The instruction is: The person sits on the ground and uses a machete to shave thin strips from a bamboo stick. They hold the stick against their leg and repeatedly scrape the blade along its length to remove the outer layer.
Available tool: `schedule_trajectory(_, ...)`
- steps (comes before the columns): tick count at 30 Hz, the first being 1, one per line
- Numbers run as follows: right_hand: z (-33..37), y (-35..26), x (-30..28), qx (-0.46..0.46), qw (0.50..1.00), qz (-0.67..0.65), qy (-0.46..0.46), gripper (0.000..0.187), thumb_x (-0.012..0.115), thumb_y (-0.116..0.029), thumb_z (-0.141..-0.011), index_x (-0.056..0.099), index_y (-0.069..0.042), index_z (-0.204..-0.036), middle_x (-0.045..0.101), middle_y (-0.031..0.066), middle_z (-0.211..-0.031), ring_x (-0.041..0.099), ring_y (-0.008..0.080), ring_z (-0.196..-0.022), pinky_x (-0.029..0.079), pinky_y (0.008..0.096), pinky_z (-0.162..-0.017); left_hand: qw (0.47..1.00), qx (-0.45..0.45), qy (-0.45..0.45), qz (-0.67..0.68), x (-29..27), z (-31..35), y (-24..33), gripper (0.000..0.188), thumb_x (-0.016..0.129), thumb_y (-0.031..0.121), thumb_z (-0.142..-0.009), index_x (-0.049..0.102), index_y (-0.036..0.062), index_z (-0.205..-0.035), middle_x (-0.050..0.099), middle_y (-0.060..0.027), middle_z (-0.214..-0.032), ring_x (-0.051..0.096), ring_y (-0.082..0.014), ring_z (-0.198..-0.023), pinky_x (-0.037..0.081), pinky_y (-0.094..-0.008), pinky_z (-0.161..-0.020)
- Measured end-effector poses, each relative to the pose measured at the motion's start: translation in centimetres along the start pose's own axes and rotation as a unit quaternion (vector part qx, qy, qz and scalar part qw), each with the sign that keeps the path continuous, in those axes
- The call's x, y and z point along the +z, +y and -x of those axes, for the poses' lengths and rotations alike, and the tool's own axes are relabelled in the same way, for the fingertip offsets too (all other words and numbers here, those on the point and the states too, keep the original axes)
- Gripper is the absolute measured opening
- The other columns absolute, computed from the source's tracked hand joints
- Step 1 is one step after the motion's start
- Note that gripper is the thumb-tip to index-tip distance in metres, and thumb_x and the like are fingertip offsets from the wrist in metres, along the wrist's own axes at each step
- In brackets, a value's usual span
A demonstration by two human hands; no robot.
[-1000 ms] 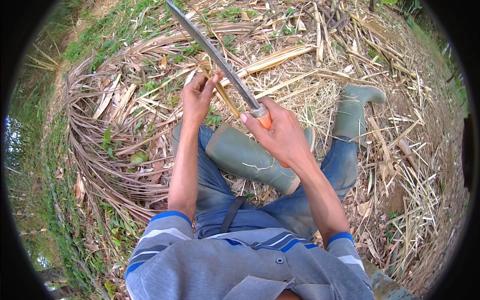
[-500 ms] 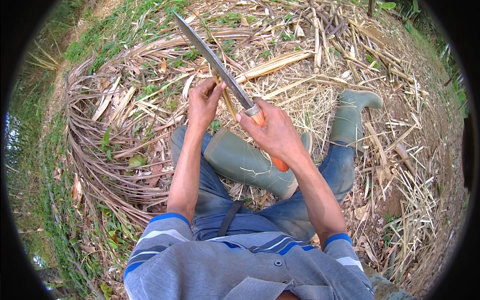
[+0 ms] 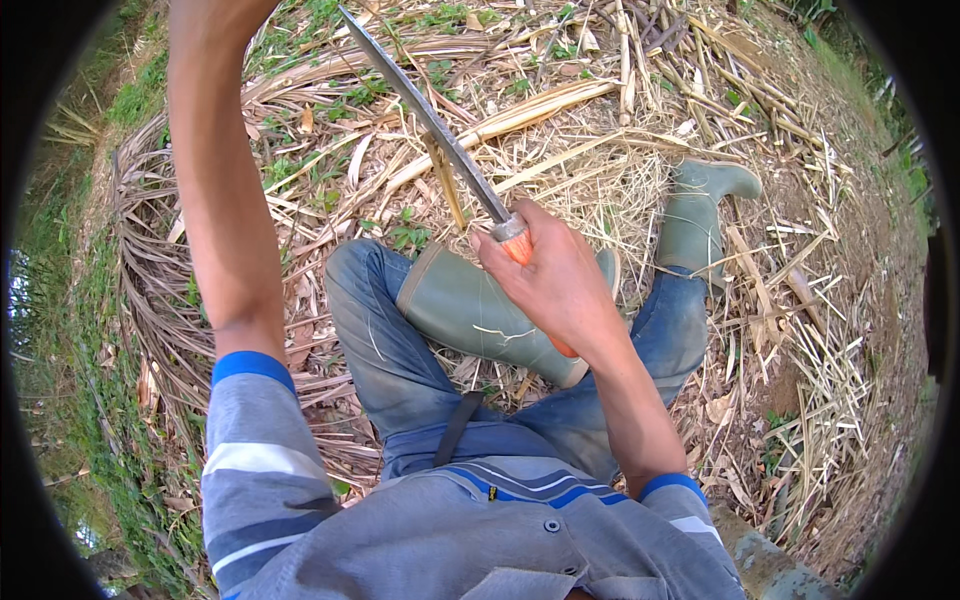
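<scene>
My right hand (image 3: 552, 272) is wrapped round the orange handle of a machete (image 3: 425, 115). Its long dark blade slants up and to the left, away from me. A short yellowish-brown plant strip (image 3: 446, 182) sits against the blade's lower half, its near end close to my right thumb. Whether the thumb pinches it or it is stuck to the blade, I cannot tell. At the top left edge, only the wrist end of my left hand (image 3: 225, 8) shows, its fingers out of frame.
My legs are bent on the ground, in green rubber boots (image 3: 490, 315). Dry fibre shavings (image 3: 600, 190) lie between them. A dried palm frond (image 3: 150, 260) curves along the left, with split stalks (image 3: 545, 105) ahead and more pieces at the right.
My left hand has let go of the plant strip and swung up and left to the top edge. The machete and right hand have stayed nearly in place.
</scene>
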State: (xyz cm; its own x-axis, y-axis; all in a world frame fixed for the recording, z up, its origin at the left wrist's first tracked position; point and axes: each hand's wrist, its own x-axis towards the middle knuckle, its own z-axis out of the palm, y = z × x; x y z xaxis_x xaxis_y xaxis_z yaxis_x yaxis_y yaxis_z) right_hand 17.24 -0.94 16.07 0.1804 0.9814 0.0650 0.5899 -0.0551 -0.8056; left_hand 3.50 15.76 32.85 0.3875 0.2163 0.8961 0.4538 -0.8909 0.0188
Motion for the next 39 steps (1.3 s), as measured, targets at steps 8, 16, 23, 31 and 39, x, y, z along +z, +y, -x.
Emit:
schedule_trajectory(8, -1.3, 4.4, 2.5, -0.010, 0.999, 0.044, 0.007, 0.039, 0.063, -0.032, -0.082, 0.056, 0.004, -0.095, 0.064, 0.0271, -0.075, 0.064, 0.0429, -0.075, 0.049, 0.0490, -0.068, 0.911, -0.083, -0.396, -0.084, 14.3, 11.6, -9.7, 0.051, 0.039, 0.057, -0.092, 0.063, 0.0211, -0.119, 0.064, -0.0078, -0.118, 0.059, -0.0276, -0.109, 0.045, -0.0408, -0.092)
schedule_trajectory(16, -2.9, 5.8, 3.6, 0.041, 0.991, 0.101, -0.078, 0.042, 0.060, -0.035, -0.081, 0.059, 0.004, -0.098, 0.065, 0.0264, -0.081, 0.064, 0.0416, -0.081, 0.050, 0.0493, -0.074, 0.882, -0.264, -0.383, 0.073, 15.8, 17.9, -10.8, 0.051, 0.041, 0.056, -0.090, 0.061, 0.0204, -0.122, 0.059, -0.0103, -0.125, 0.057, -0.0298, -0.112, 0.045, -0.0403, -0.093)
schedule_trajectory(23, -5.3, 12.0, 10.2, 0.071, 0.982, 0.133, -0.115, 0.045, 0.061, -0.038, -0.078, 0.061, 0.000, -0.103, 0.065, 0.0263, -0.091, 0.064, 0.0397, -0.089, 0.050, 0.0460, -0.080, 0.902, -0.368, -0.077, 0.214, 18.3, 29.4, -11.2, 0.039, 0.044, 0.028, -0.096, 0.055, 0.0052, -0.125, 0.060, -0.0171, -0.118, 0.057, -0.0287, -0.110, 0.043, -0.0387, -0.097)
schedule_trajectory(31, -5.7, 11.6, 12.7, 0.059, 0.986, 0.105, -0.115, 0.045, 0.064, -0.037, -0.078, 0.058, 0.002, -0.098, 0.065, 0.0228, -0.086, 0.064, 0.0362, -0.081, 0.050, 0.0436, -0.075, 0.831, -0.452, 0.045, 0.321, 10.6, 30.9, -1.1, 0.036, 0.052, 0.000, -0.087, 0.054, 0.0022, -0.123, 0.063, -0.0071, -0.106, 0.058, -0.0160, -0.100, 0.047, -0.0299, -0.087)
schedule_trajectory(39, -5.5, 12.1, 13.8, 0.079, 0.985, 0.045, -0.145, 0.035, 0.068, -0.032, -0.080, 0.054, -0.001, -0.090, 0.062, 0.0124, -0.063, 0.063, 0.0199, -0.052, 0.049, 0.0347, -0.052, 0.858, -0.473, -0.006, 0.200, 10.7, 30.7, -2.7, 0.011, 0.055, 0.007, -0.091, 0.055, 0.0015, -0.101, 0.063, -0.0062, -0.086, 0.058, -0.0121, -0.079, 0.048, -0.0286, -0.072)
